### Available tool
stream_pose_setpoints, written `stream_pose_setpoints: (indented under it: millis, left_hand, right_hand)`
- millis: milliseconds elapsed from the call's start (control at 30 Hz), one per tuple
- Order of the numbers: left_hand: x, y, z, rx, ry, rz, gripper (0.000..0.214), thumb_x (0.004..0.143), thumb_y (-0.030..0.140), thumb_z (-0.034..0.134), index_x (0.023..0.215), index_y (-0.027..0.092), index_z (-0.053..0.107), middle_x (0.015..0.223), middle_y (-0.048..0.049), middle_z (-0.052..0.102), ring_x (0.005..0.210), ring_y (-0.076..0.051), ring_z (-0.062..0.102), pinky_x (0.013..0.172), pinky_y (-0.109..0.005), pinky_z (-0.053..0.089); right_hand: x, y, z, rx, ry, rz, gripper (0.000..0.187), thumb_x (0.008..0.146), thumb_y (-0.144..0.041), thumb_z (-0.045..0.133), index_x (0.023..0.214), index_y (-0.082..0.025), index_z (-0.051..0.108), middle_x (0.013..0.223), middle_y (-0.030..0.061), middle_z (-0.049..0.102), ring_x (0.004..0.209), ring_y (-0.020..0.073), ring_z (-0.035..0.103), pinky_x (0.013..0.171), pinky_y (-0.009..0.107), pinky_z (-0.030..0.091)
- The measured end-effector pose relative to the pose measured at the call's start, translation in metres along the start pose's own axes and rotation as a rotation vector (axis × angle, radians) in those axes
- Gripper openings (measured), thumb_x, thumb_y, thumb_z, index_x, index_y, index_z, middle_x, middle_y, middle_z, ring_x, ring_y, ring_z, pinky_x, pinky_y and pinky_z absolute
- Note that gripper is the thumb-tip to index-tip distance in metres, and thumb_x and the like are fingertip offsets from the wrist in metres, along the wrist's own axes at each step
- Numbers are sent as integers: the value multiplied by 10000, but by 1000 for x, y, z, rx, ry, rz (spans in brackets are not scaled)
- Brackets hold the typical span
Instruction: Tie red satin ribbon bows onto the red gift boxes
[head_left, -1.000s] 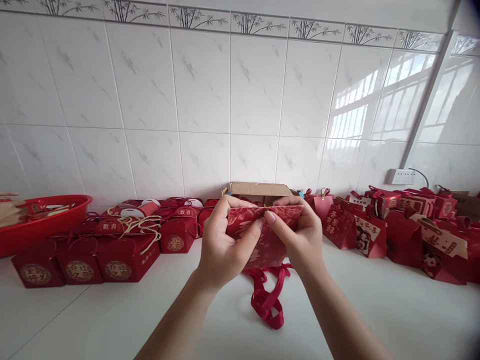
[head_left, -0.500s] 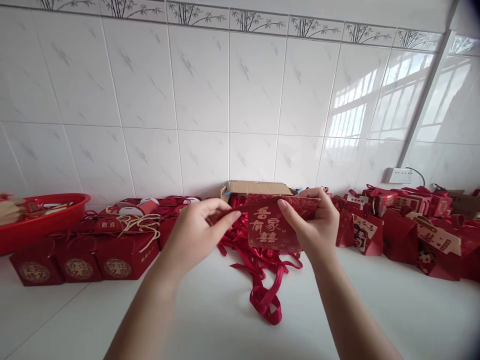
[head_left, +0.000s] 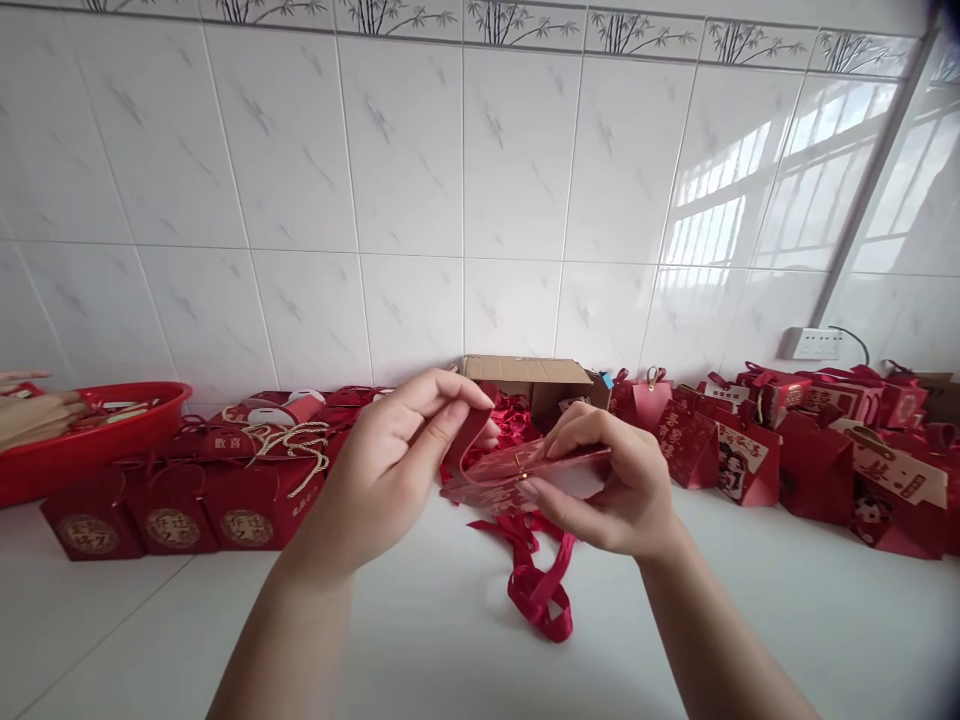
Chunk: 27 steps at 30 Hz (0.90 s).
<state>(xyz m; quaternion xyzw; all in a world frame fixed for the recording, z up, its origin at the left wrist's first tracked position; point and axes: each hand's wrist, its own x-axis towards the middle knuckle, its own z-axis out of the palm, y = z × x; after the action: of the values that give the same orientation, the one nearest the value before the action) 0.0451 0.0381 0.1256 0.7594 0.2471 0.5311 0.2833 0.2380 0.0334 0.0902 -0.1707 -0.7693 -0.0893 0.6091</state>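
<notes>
A red paper gift box (head_left: 491, 470) with gold lettering and small gold eyelets is tilted above the table. My right hand (head_left: 611, 470) is closed on its right end, thumb below and fingers above. A dark red ribbon (head_left: 466, 437) bends up from the box's left end, with my left hand (head_left: 405, 470) closed on its upper part. Where the ribbon passes at the box is partly hidden. Behind and below the hands, a pile of loose red ribbons (head_left: 541, 600) spills from an open cardboard box (head_left: 525, 370) over the white table (head_left: 420, 640).
Red gift boxes (head_left: 240, 510) with gold emblems and cords stand at left, beside a red plastic basin (head_left: 150, 410) with items inside. More red gift bags (head_left: 814, 465) line the right. A tiled wall (head_left: 412, 160) with a power socket (head_left: 814, 343) rises behind.
The gift box has tipped from showing its lettered front to lying nearly edge-on, with its eyelets showing. My left hand has raised the ribbon slightly. The view has shifted a little.
</notes>
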Motion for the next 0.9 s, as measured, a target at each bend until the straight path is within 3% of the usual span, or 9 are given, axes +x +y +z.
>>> stream_pose_setpoints:
  millis: [133,233,400,900]
  left_hand:
    - [1,-3,2,-11,-124,42,92,838,249,603,893,249,676,920,-48,696,836,-203,665,673,-290,549]
    - [2,-2,5,73,-91,138,82,814,231,637,855,248,706,1019,-43,687,979,-204,635,785,-279,539]
    - [1,4,7,147,-145,98,130,865,240,580,906,228,702,833,-10,693,768,-138,641,701,-238,527]
    - [0,3,8,122,-123,163,121,860,217,596,921,248,695,766,19,674,694,-102,617,615,-179,503]
  right_hand:
    - [0,2,-2,-11,13,12,217,703,-163,691,801,-229,508,661,-13,559,580,141,521,520,297,455]
    - [0,3,-4,-28,20,16,222,702,-151,691,811,-228,514,668,-12,560,590,142,528,525,296,464]
    - [0,4,-8,0,27,17,231,698,-137,709,817,-210,524,682,7,574,612,154,555,523,299,467]
    - [0,5,-10,15,29,31,236,696,-125,718,832,-194,537,703,23,594,634,163,581,551,311,486]
